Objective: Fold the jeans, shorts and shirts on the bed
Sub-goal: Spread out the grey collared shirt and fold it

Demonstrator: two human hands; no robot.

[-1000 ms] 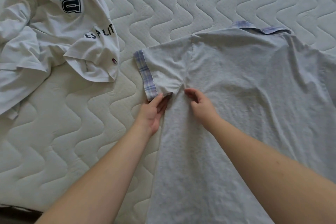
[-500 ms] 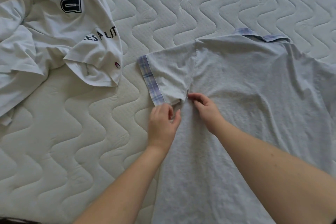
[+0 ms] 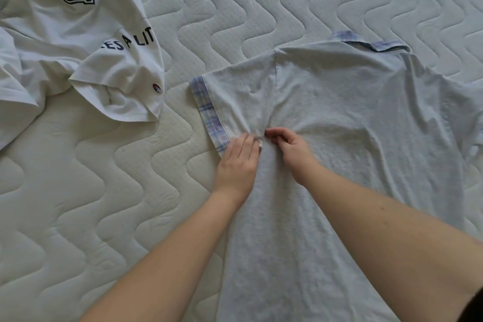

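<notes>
Right hand [image 3: 292, 149] pinches the grey shirt [image 3: 339, 117] at the armpit; left hand [image 3: 239, 159] presses flat. Tugging could bunch the sleeve [image 3: 240, 97].

A cream-white quilted mattress [image 3: 109, 191] with stitched wavy lines running across its padded surface fills nearly the whole view. Soft, even light falls over it, leaving only faint shadows in the stitched grooves. A dark sliver shows at the bottom right corner.
</notes>
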